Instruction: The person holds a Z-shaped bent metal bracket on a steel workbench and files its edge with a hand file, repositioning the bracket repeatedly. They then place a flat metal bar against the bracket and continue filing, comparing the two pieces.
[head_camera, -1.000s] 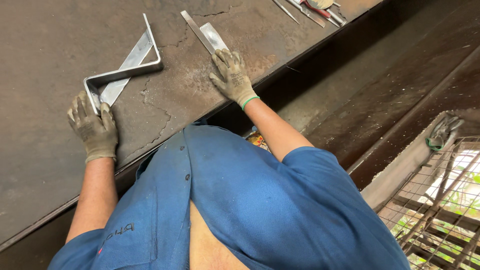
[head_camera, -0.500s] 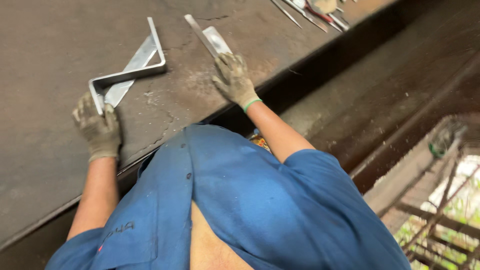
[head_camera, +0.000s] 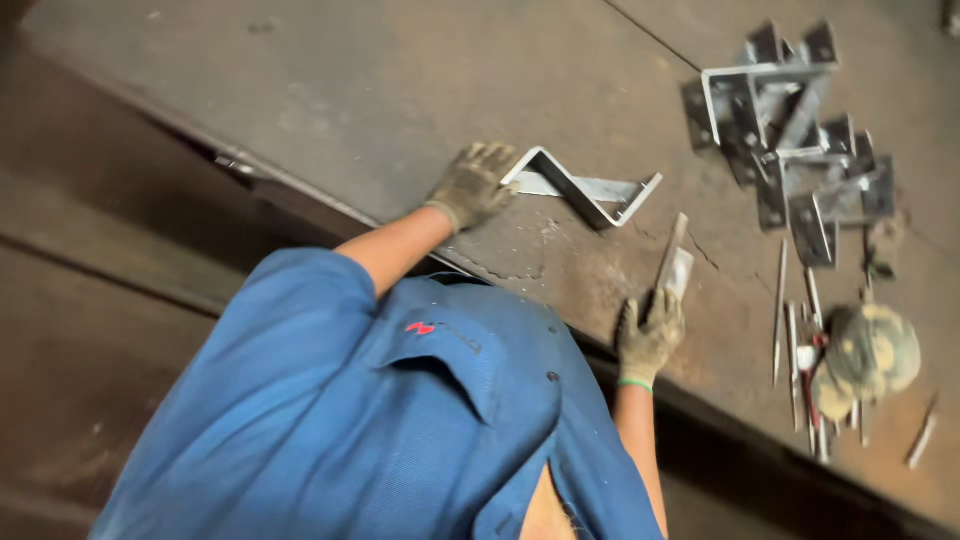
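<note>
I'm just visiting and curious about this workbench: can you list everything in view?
Bent metal bracket: one, silver-grey, on the table, under the left hand's fingers.
Flat metal piece: one, grey, held by the right hand.
Bracket pile: several, grey, table's far right.
Thin metal rods: several, grey, right of the flat piece.
Cap: one, camouflage green, by the rods.
Table: one, dark brown steel.
Shirt: one, blue, on the person.
Left hand: gloved, on the bracket's end.
Right hand: gloved, gripping the flat piece.
</note>
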